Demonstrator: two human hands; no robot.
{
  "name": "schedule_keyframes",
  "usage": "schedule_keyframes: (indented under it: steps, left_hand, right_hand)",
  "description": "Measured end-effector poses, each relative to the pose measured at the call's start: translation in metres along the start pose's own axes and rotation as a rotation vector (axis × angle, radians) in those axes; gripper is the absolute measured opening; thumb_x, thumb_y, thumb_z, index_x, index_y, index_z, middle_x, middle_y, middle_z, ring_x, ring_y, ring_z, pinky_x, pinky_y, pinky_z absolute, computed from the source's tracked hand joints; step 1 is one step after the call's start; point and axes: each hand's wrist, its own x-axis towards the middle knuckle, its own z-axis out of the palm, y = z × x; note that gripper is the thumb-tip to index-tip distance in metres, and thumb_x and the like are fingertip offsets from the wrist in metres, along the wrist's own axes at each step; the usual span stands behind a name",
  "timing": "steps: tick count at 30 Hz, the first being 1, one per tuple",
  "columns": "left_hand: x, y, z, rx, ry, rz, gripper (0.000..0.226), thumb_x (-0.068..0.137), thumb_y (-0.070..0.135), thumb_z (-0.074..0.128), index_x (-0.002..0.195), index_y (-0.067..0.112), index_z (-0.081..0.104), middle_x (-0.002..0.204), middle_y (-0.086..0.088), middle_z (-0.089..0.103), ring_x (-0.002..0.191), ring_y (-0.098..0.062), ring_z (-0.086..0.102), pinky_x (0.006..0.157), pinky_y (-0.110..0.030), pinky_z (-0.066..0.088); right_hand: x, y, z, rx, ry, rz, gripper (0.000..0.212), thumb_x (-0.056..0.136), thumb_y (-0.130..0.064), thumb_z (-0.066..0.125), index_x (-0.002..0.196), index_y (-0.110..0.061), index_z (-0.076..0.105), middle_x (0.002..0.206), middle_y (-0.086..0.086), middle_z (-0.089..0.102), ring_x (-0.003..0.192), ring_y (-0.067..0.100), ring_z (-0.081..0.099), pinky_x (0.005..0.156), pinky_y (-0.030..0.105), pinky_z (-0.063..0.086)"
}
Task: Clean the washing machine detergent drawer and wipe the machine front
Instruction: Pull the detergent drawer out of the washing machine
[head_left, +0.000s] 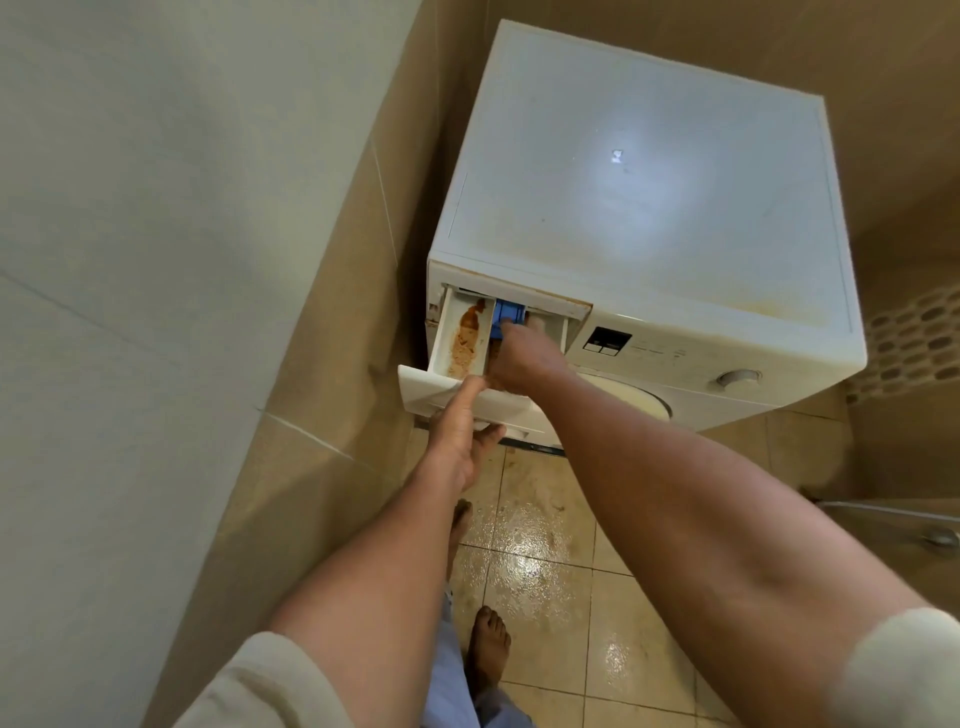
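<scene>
The white washing machine (639, 208) stands in a tiled corner. Its detergent drawer (441, 343) is pulled out at the top left of the front. The drawer's left compartment is caked with brown residue (465, 338), and a blue insert (506, 312) sits in the middle compartment. My left hand (460, 441) holds the drawer's front panel (423, 387), one finger lying on top and the others underneath. My right hand (519, 358) reaches into the drawer from above, its fingertips on the blue insert and partly hiding it.
A tiled wall runs close along the machine's left side. On the machine front are a dark display (605, 340), a round dial (737, 378) and the door rim (639, 400). The wet tiled floor (545, 545) and my bare feet lie below.
</scene>
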Motion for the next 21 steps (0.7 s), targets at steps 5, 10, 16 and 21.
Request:
schedule_keyframes:
  steps: [5,10,16,21]
  left_hand:
    - [0.000,-0.003,0.000,-0.002,-0.004,0.012,0.043,0.078,0.028,0.080,0.115,0.014,0.065,0.095,-0.011,0.070,0.079,-0.019,0.072,0.074,-0.037,0.060]
    - [-0.001,0.000,0.002,-0.005,-0.006,0.027,0.043,0.081,0.023,0.075,0.121,0.013,0.062,0.099,-0.011,0.069,0.089,-0.021,0.071,0.075,-0.039,0.062]
    - [-0.005,-0.002,0.002,-0.008,0.014,0.036,0.036,0.079,0.022,0.073,0.112,0.014,0.061,0.099,-0.012,0.067,0.095,-0.024,0.068,0.079,-0.041,0.061]
    - [-0.017,-0.013,-0.020,0.018,0.006,0.032,0.024,0.082,0.016,0.067,0.106,0.013,0.062,0.101,-0.015,0.064,0.093,-0.025,0.066,0.064,-0.034,0.062]
  right_hand:
    - [0.010,0.001,0.009,0.025,0.016,-0.025,0.051,0.087,-0.031,0.076,0.129,-0.014,0.051,0.130,0.013,0.046,0.111,0.028,0.057,0.092,0.042,0.054]
    - [0.011,0.000,0.012,0.016,0.029,-0.025,0.042,0.089,-0.025,0.072,0.124,-0.012,0.054,0.128,0.014,0.047,0.109,0.030,0.057,0.093,0.044,0.053]
    - [0.007,0.000,0.014,0.005,0.041,-0.039,0.039,0.087,-0.020,0.071,0.121,-0.011,0.055,0.126,0.015,0.047,0.108,0.030,0.054,0.094,0.042,0.052]
    - [-0.014,0.005,0.037,-0.002,0.077,-0.085,0.061,0.090,-0.020,0.067,0.143,-0.009,0.038,0.132,0.017,0.044,0.114,0.029,0.050,0.094,0.037,0.047]
